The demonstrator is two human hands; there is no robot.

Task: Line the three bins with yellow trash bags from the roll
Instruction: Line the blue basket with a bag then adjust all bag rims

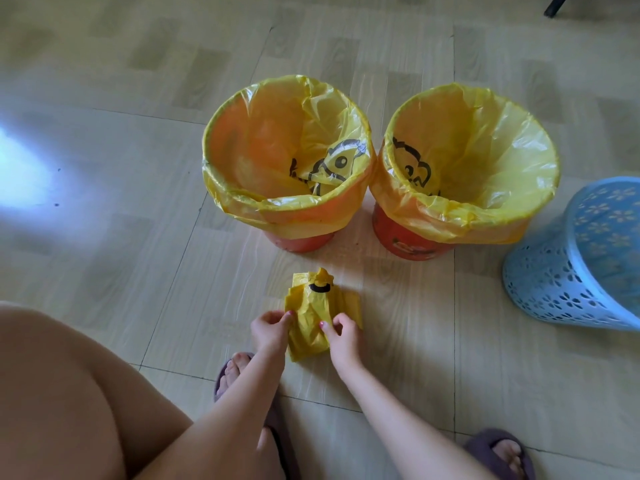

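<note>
Both hands' fingers (pixel 289 317) — pinching yellow bag (pixel 311 317) between them.

1. Floor (pixel 104 237): pale beige tiles with wood-grain print, darker rectangular patches, thin dark grout lines.
2. Bright bluish-white glare (pixel 20 171) at left edge of frame, glossy reflection.
3. Dark slanted furniture leg (pixel 556 5) at upper right corner.
4. Soft, even daylight elsewhere; no walls or windows visible.
</note>
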